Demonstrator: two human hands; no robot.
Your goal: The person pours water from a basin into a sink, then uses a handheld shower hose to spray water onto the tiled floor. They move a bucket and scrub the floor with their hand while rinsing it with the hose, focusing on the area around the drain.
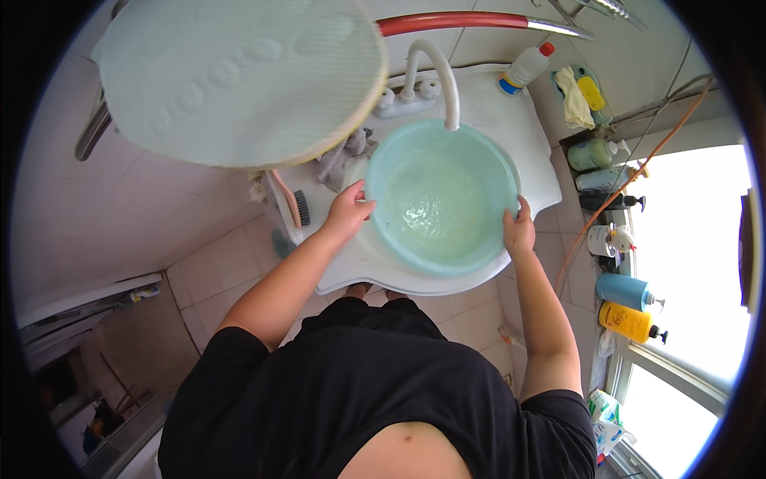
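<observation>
A light green plastic basin [391,239] with water in it sits on the white washbasin [527,136], below the curved white faucet [447,72]. My left hand [349,212] is at the basin's left rim, its fingers curled against the edge. On the opposite side, my right hand [519,229] grips the right rim with the thumb and fingers around it. The water's surface is rippled under the spout. Close behind my left hand lies a crumpled grey cloth [345,160].
A large round pale object [239,80] hangs over the upper left. A brush [300,206] lies at the washbasin's left edge. A red-capped bottle [527,68] stands at the back right. Several pump bottles, including a yellow one [629,321], line the window ledge. An orange cord [638,172] crosses there.
</observation>
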